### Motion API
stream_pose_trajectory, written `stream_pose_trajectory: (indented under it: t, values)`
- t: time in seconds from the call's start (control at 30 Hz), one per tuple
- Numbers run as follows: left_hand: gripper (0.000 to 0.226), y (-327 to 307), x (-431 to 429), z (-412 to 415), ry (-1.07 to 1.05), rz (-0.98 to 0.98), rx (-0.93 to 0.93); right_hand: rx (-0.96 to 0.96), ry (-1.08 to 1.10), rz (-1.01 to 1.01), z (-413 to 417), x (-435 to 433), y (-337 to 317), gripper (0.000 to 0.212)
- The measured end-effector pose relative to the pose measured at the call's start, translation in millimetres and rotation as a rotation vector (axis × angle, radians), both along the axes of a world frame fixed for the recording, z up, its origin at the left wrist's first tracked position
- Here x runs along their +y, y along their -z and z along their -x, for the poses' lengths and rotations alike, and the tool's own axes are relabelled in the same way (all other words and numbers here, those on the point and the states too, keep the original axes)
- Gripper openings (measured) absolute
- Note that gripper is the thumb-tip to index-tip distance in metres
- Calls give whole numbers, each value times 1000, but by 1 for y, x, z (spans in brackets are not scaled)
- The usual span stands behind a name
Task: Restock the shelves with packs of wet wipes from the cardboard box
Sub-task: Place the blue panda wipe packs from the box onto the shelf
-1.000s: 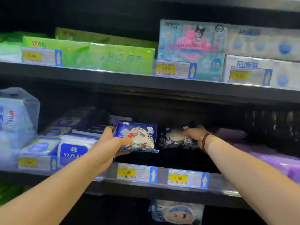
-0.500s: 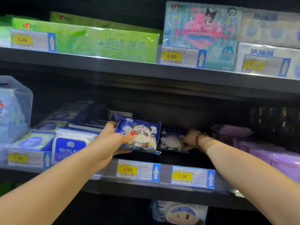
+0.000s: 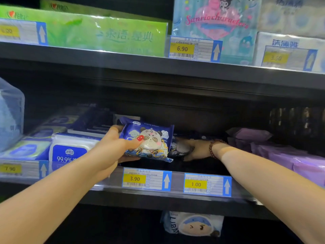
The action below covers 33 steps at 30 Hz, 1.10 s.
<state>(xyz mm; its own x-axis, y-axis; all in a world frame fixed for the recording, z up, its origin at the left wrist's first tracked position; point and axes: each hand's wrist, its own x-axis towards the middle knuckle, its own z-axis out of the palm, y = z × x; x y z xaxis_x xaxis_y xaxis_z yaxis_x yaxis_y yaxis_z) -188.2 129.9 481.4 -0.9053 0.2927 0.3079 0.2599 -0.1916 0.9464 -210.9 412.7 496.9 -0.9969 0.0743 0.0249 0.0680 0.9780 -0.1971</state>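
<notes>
The fingers (image 3: 129, 158) of the left hand (image 3: 112, 148) are curled round the left end of a blue panda pack (image 3: 154, 143) of wet wipes, thumb with a red nail on its face and the other fingers beneath. The pack is tilted up, held just above the middle shelf (image 3: 175, 198) near its front edge, over the price tag (image 3: 146, 179) reading 3.90.

The right hand (image 3: 197, 148), with a bead bracelet (image 3: 213, 148) at the wrist, reaches deeper toward the shelf's back and lies on a dark second pack (image 3: 181, 149). It is in shadow and partly behind the panda pack, so whether the hand grips it or only rests on it cannot be told.

Open dark shelf lies between the front edge and that pack, above the tag (image 3: 207, 184) reading 1.00. A white pack (image 3: 70, 150) marked "99.9%" sits to the left and purple packs (image 3: 281, 152) to the right.

On the upper shelf (image 3: 158, 62) a green pack (image 3: 105, 34) carries Chinese script, and a pastel pack (image 3: 216, 23) reads "Sanrio characters" behind a 6.90 tag (image 3: 194, 49). Below, a pack (image 3: 193, 224) showing "LIBA" is cut off by the shelf.
</notes>
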Motion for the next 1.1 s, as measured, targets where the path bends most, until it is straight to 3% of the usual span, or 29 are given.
stream_pose_trajectory:
  t: [0.23,0.63,0.8,0.9,0.97,1.1]
  values:
    - [51,0,0,1,-3,-16,8,-76,26,-259,-5,-7,2,65]
    - [50,2,0,3,-8,-14,13,-135,123,-354,11,-9,7,66]
    - [47,0,0,-3,-29,-22,21,-26,27,-110,-9,-8,-7,66]
    - [45,-2,0,-9,-49,-23,40,185,-29,336,-32,-17,-26,63]
    - [42,-4,1,-15,-33,-51,41,159,-106,749,-55,-30,-35,60]
    - [40,-12,11,-32,28,-64,65,105,-204,956,-85,-54,-32,56]
